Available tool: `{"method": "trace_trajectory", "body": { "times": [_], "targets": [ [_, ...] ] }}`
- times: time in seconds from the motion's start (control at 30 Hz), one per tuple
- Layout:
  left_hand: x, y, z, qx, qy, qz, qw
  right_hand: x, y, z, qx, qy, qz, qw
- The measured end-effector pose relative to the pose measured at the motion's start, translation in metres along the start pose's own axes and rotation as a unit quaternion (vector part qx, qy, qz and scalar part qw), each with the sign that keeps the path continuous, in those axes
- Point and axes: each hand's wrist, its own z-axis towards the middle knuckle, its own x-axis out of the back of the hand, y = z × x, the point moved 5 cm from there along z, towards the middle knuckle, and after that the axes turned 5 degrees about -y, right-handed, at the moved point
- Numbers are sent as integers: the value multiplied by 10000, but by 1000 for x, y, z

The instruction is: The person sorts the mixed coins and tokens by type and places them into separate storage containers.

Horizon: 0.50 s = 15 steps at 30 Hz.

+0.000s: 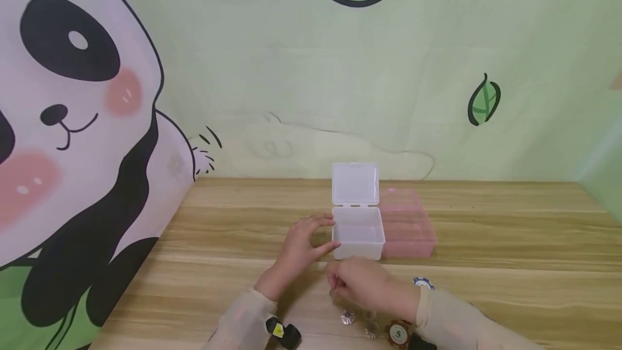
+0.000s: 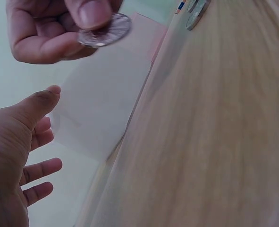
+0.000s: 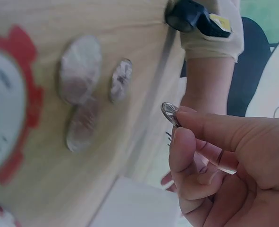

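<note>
A white lidded box [image 1: 358,250] stands with its lid raised, and my left hand [image 1: 303,247] touches its left side with thumb and fingers spread. Just in front of the box, my right hand [image 1: 362,283] pinches a silvery round coin-like piece [image 3: 169,114] between thumb and index finger. The left wrist view shows the pinched piece [image 2: 112,32] close to the left hand [image 2: 16,146]. Several similar pieces lie on the table below the right hand, one silvery piece [image 1: 347,317] among them.
A translucent pink box [image 1: 409,231] adjoins the white box's right side. A red-rimmed chip [image 1: 398,334] and a blue-rimmed chip [image 1: 424,283] lie near the right forearm. Behind the wooden table [image 1: 510,236] hangs a green panda-print cloth [image 1: 272,69].
</note>
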Motion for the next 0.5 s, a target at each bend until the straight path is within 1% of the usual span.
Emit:
{"method": "trace_trajectory", "body": {
  "times": [0.2, 0.33, 0.5],
  "targets": [
    [-1, -1, -1, -9, -7, 4, 10000, 16, 3, 1, 113, 121, 45, 9999],
    [0, 0, -1, -28, -17, 6, 10000, 28, 5, 4, 55, 140, 147, 9998],
    [1, 1, -1, -23, -15, -17, 10000, 36, 10, 7, 41, 122, 253, 9996]
  ]
}}
